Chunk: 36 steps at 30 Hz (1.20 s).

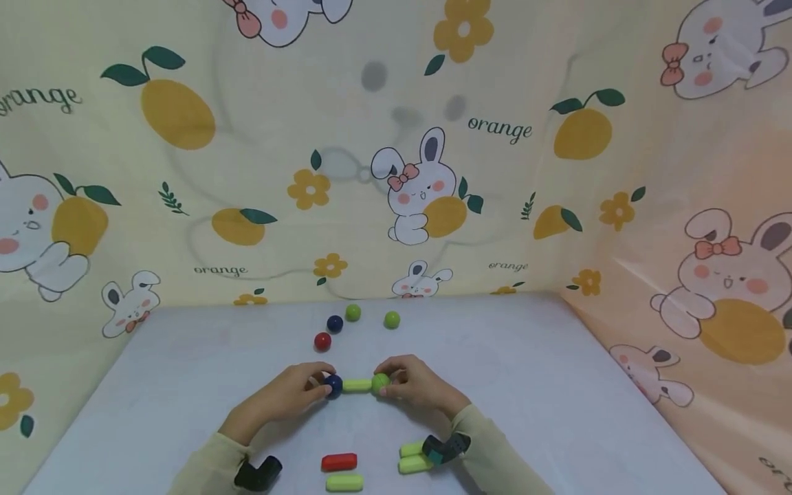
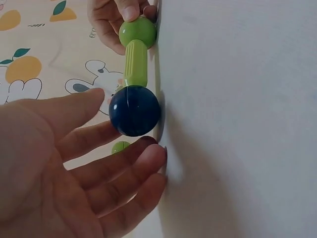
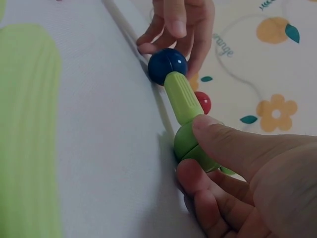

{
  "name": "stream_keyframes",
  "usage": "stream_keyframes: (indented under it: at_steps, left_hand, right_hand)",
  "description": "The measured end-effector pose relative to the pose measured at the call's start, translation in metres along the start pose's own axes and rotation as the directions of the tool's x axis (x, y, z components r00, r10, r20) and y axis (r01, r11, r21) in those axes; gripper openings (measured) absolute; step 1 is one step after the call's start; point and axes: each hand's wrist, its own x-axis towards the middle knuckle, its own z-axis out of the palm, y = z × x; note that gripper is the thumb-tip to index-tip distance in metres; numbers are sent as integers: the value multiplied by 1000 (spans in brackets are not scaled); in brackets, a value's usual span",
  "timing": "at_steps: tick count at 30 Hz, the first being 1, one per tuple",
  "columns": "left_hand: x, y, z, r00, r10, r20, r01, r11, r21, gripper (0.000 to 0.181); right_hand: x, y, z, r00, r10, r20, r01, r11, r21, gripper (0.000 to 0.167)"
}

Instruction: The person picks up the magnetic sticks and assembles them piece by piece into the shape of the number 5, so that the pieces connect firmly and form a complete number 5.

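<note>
A light-green ribbed rod [image 1: 357,386] joins a dark blue ball [image 1: 333,386] on its left to a green ball [image 1: 380,384] on its right. My right hand [image 1: 416,382] pinches the green ball between thumb and fingers. Around the blue ball, my left hand [image 1: 295,392] is spread loosely. In the left wrist view its thumb [image 2: 81,106] stands apart from the blue ball [image 2: 134,110], and the fingers are relaxed beside and below it. The joined piece lies low over the white table; whether it touches the surface is hard to tell.
Farther back lie a red ball [image 1: 322,342], another blue ball [image 1: 335,324] and two green balls, one at the left [image 1: 353,312] and one at the right [image 1: 392,320]. Toward the front are a red rod [image 1: 339,462], a green rod [image 1: 344,482] and two green rods [image 1: 414,465] beneath the right wrist.
</note>
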Motion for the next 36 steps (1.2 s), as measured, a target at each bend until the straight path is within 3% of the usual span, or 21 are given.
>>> stream_keyframes:
  at_steps: [6,11,17,22,29,33,36]
  left_hand:
    - [-5,-7,-2,1000,-20,-15,20,1000,-18,34]
    - [-10,-8,-9,999,13,-41,-13,1000,-16,33]
    - [-15,2,-15,995,70,-69,-70,998,4,32]
    - [-20,15,-18,990,129,-50,-129,992,-5,27]
    - [-23,33,-10,972,232,33,-229,971,-73,26]
    - [-27,38,-3,959,250,133,-236,965,-112,27]
    - [-29,39,1,941,239,239,-207,967,-150,24]
  right_hand:
    - [2,3,1,1000,-7,-3,7,1000,1,33]
    - [2,4,-1,1000,-6,-3,6,1000,1,34]
    - [2,5,0,1000,8,-5,-7,1000,17,34]
    - [2,5,-1,1000,24,-12,-23,999,38,35]
    - [3,8,-3,1000,13,-24,-12,999,35,33]
    - [4,8,-1,1000,15,-19,-14,999,39,34]
    - [3,7,0,1000,8,-22,-7,999,36,34]
